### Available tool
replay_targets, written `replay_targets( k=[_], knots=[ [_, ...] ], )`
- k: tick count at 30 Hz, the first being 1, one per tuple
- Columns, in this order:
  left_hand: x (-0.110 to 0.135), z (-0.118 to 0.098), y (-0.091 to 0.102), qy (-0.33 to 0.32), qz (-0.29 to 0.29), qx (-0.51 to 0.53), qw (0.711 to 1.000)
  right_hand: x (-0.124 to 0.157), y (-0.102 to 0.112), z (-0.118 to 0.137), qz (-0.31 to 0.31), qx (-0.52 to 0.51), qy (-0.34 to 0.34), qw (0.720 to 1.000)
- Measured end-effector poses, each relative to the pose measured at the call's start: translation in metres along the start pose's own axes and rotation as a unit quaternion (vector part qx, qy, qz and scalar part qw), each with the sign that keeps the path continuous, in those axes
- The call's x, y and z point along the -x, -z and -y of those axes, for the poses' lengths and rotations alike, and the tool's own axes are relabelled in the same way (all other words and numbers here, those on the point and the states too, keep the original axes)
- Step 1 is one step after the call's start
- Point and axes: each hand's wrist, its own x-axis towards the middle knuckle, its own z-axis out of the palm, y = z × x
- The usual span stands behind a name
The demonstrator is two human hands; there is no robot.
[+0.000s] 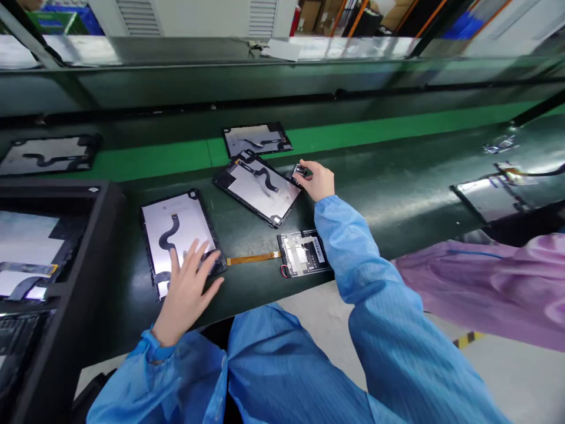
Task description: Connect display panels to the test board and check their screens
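My left hand [189,288] has its fingers spread over the lower right part of a tablet screen panel [159,215], which lies face down with a dark curved ribbon cable. My right hand [319,181] pinches a small dark and silver rectangular part [299,171], whose exact kind is too small to tell. That hand is at the right corner of a second screen panel [260,191], set at an angle. An orange flat cable [253,258] runs from the left panel to a small board unit [303,253] with taped parts and a red wire, near my right forearm.
Another panel [258,139] lies on the green strip [353,134] behind, and one more [48,156] at far left. A black tray [103,235] with panels stands at left. At right are a co-worker's pink sleeve [485,277] and a partly assembled panel [488,197].
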Motion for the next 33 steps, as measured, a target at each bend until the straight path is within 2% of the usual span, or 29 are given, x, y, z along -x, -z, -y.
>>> replay_targets(
  k=[3, 5, 7, 10, 11, 12, 13, 14, 16, 18, 20, 23, 26, 30, 33],
  knots=[
    [0.011, 0.012, 0.008, 0.110, -0.034, 0.028, 0.993, -0.004, 0.003, 0.000, 0.007, 0.041, 0.017, 0.999],
    [0.022, 0.020, 0.012, 0.182, -0.038, 0.049, 0.981, -0.008, 0.011, 0.004, 0.019, 0.069, 0.025, 0.997],
    [0.036, 0.027, 0.013, 0.241, -0.033, 0.072, 0.967, -0.006, 0.023, 0.014, 0.003, 0.082, 0.032, 0.996],
    [0.055, 0.037, 0.011, 0.296, -0.028, 0.100, 0.950, 0.022, 0.039, 0.046, -0.078, 0.045, 0.062, 0.994],
    [0.059, 0.040, 0.009, 0.304, -0.028, 0.107, 0.946, 0.040, 0.042, 0.059, -0.076, 0.015, 0.085, 0.993],
    [0.062, 0.043, 0.007, 0.308, -0.027, 0.115, 0.944, 0.060, 0.043, 0.073, -0.030, -0.020, 0.121, 0.992],
    [0.063, 0.046, 0.005, 0.310, -0.027, 0.123, 0.942, 0.082, 0.042, 0.085, 0.056, -0.049, 0.172, 0.982],
    [0.062, 0.048, 0.004, 0.310, -0.029, 0.132, 0.941, 0.103, 0.039, 0.096, 0.137, -0.055, 0.219, 0.964],
    [0.057, 0.054, 0.000, 0.309, -0.033, 0.147, 0.939, 0.139, 0.031, 0.111, 0.240, -0.016, 0.255, 0.937],
    [0.051, 0.059, -0.002, 0.299, -0.035, 0.162, 0.940, 0.160, 0.022, 0.116, 0.287, 0.015, 0.245, 0.926],
    [0.045, 0.064, -0.003, 0.287, -0.041, 0.173, 0.941, 0.165, 0.017, 0.112, 0.302, -0.002, 0.221, 0.927],
    [0.041, 0.071, -0.002, 0.295, -0.069, 0.176, 0.937, 0.158, 0.019, 0.099, 0.299, -0.096, 0.173, 0.934],
    [0.041, 0.072, -0.002, 0.299, -0.089, 0.179, 0.933, 0.153, 0.027, 0.091, 0.305, -0.226, 0.109, 0.919],
    [0.048, 0.047, -0.007, 0.278, -0.079, 0.189, 0.939, 0.161, 0.033, 0.092, 0.355, -0.367, 0.031, 0.859],
    [0.057, 0.012, -0.007, 0.280, -0.054, 0.195, 0.939, 0.172, 0.033, 0.097, 0.341, -0.408, -0.016, 0.847]
  ],
)
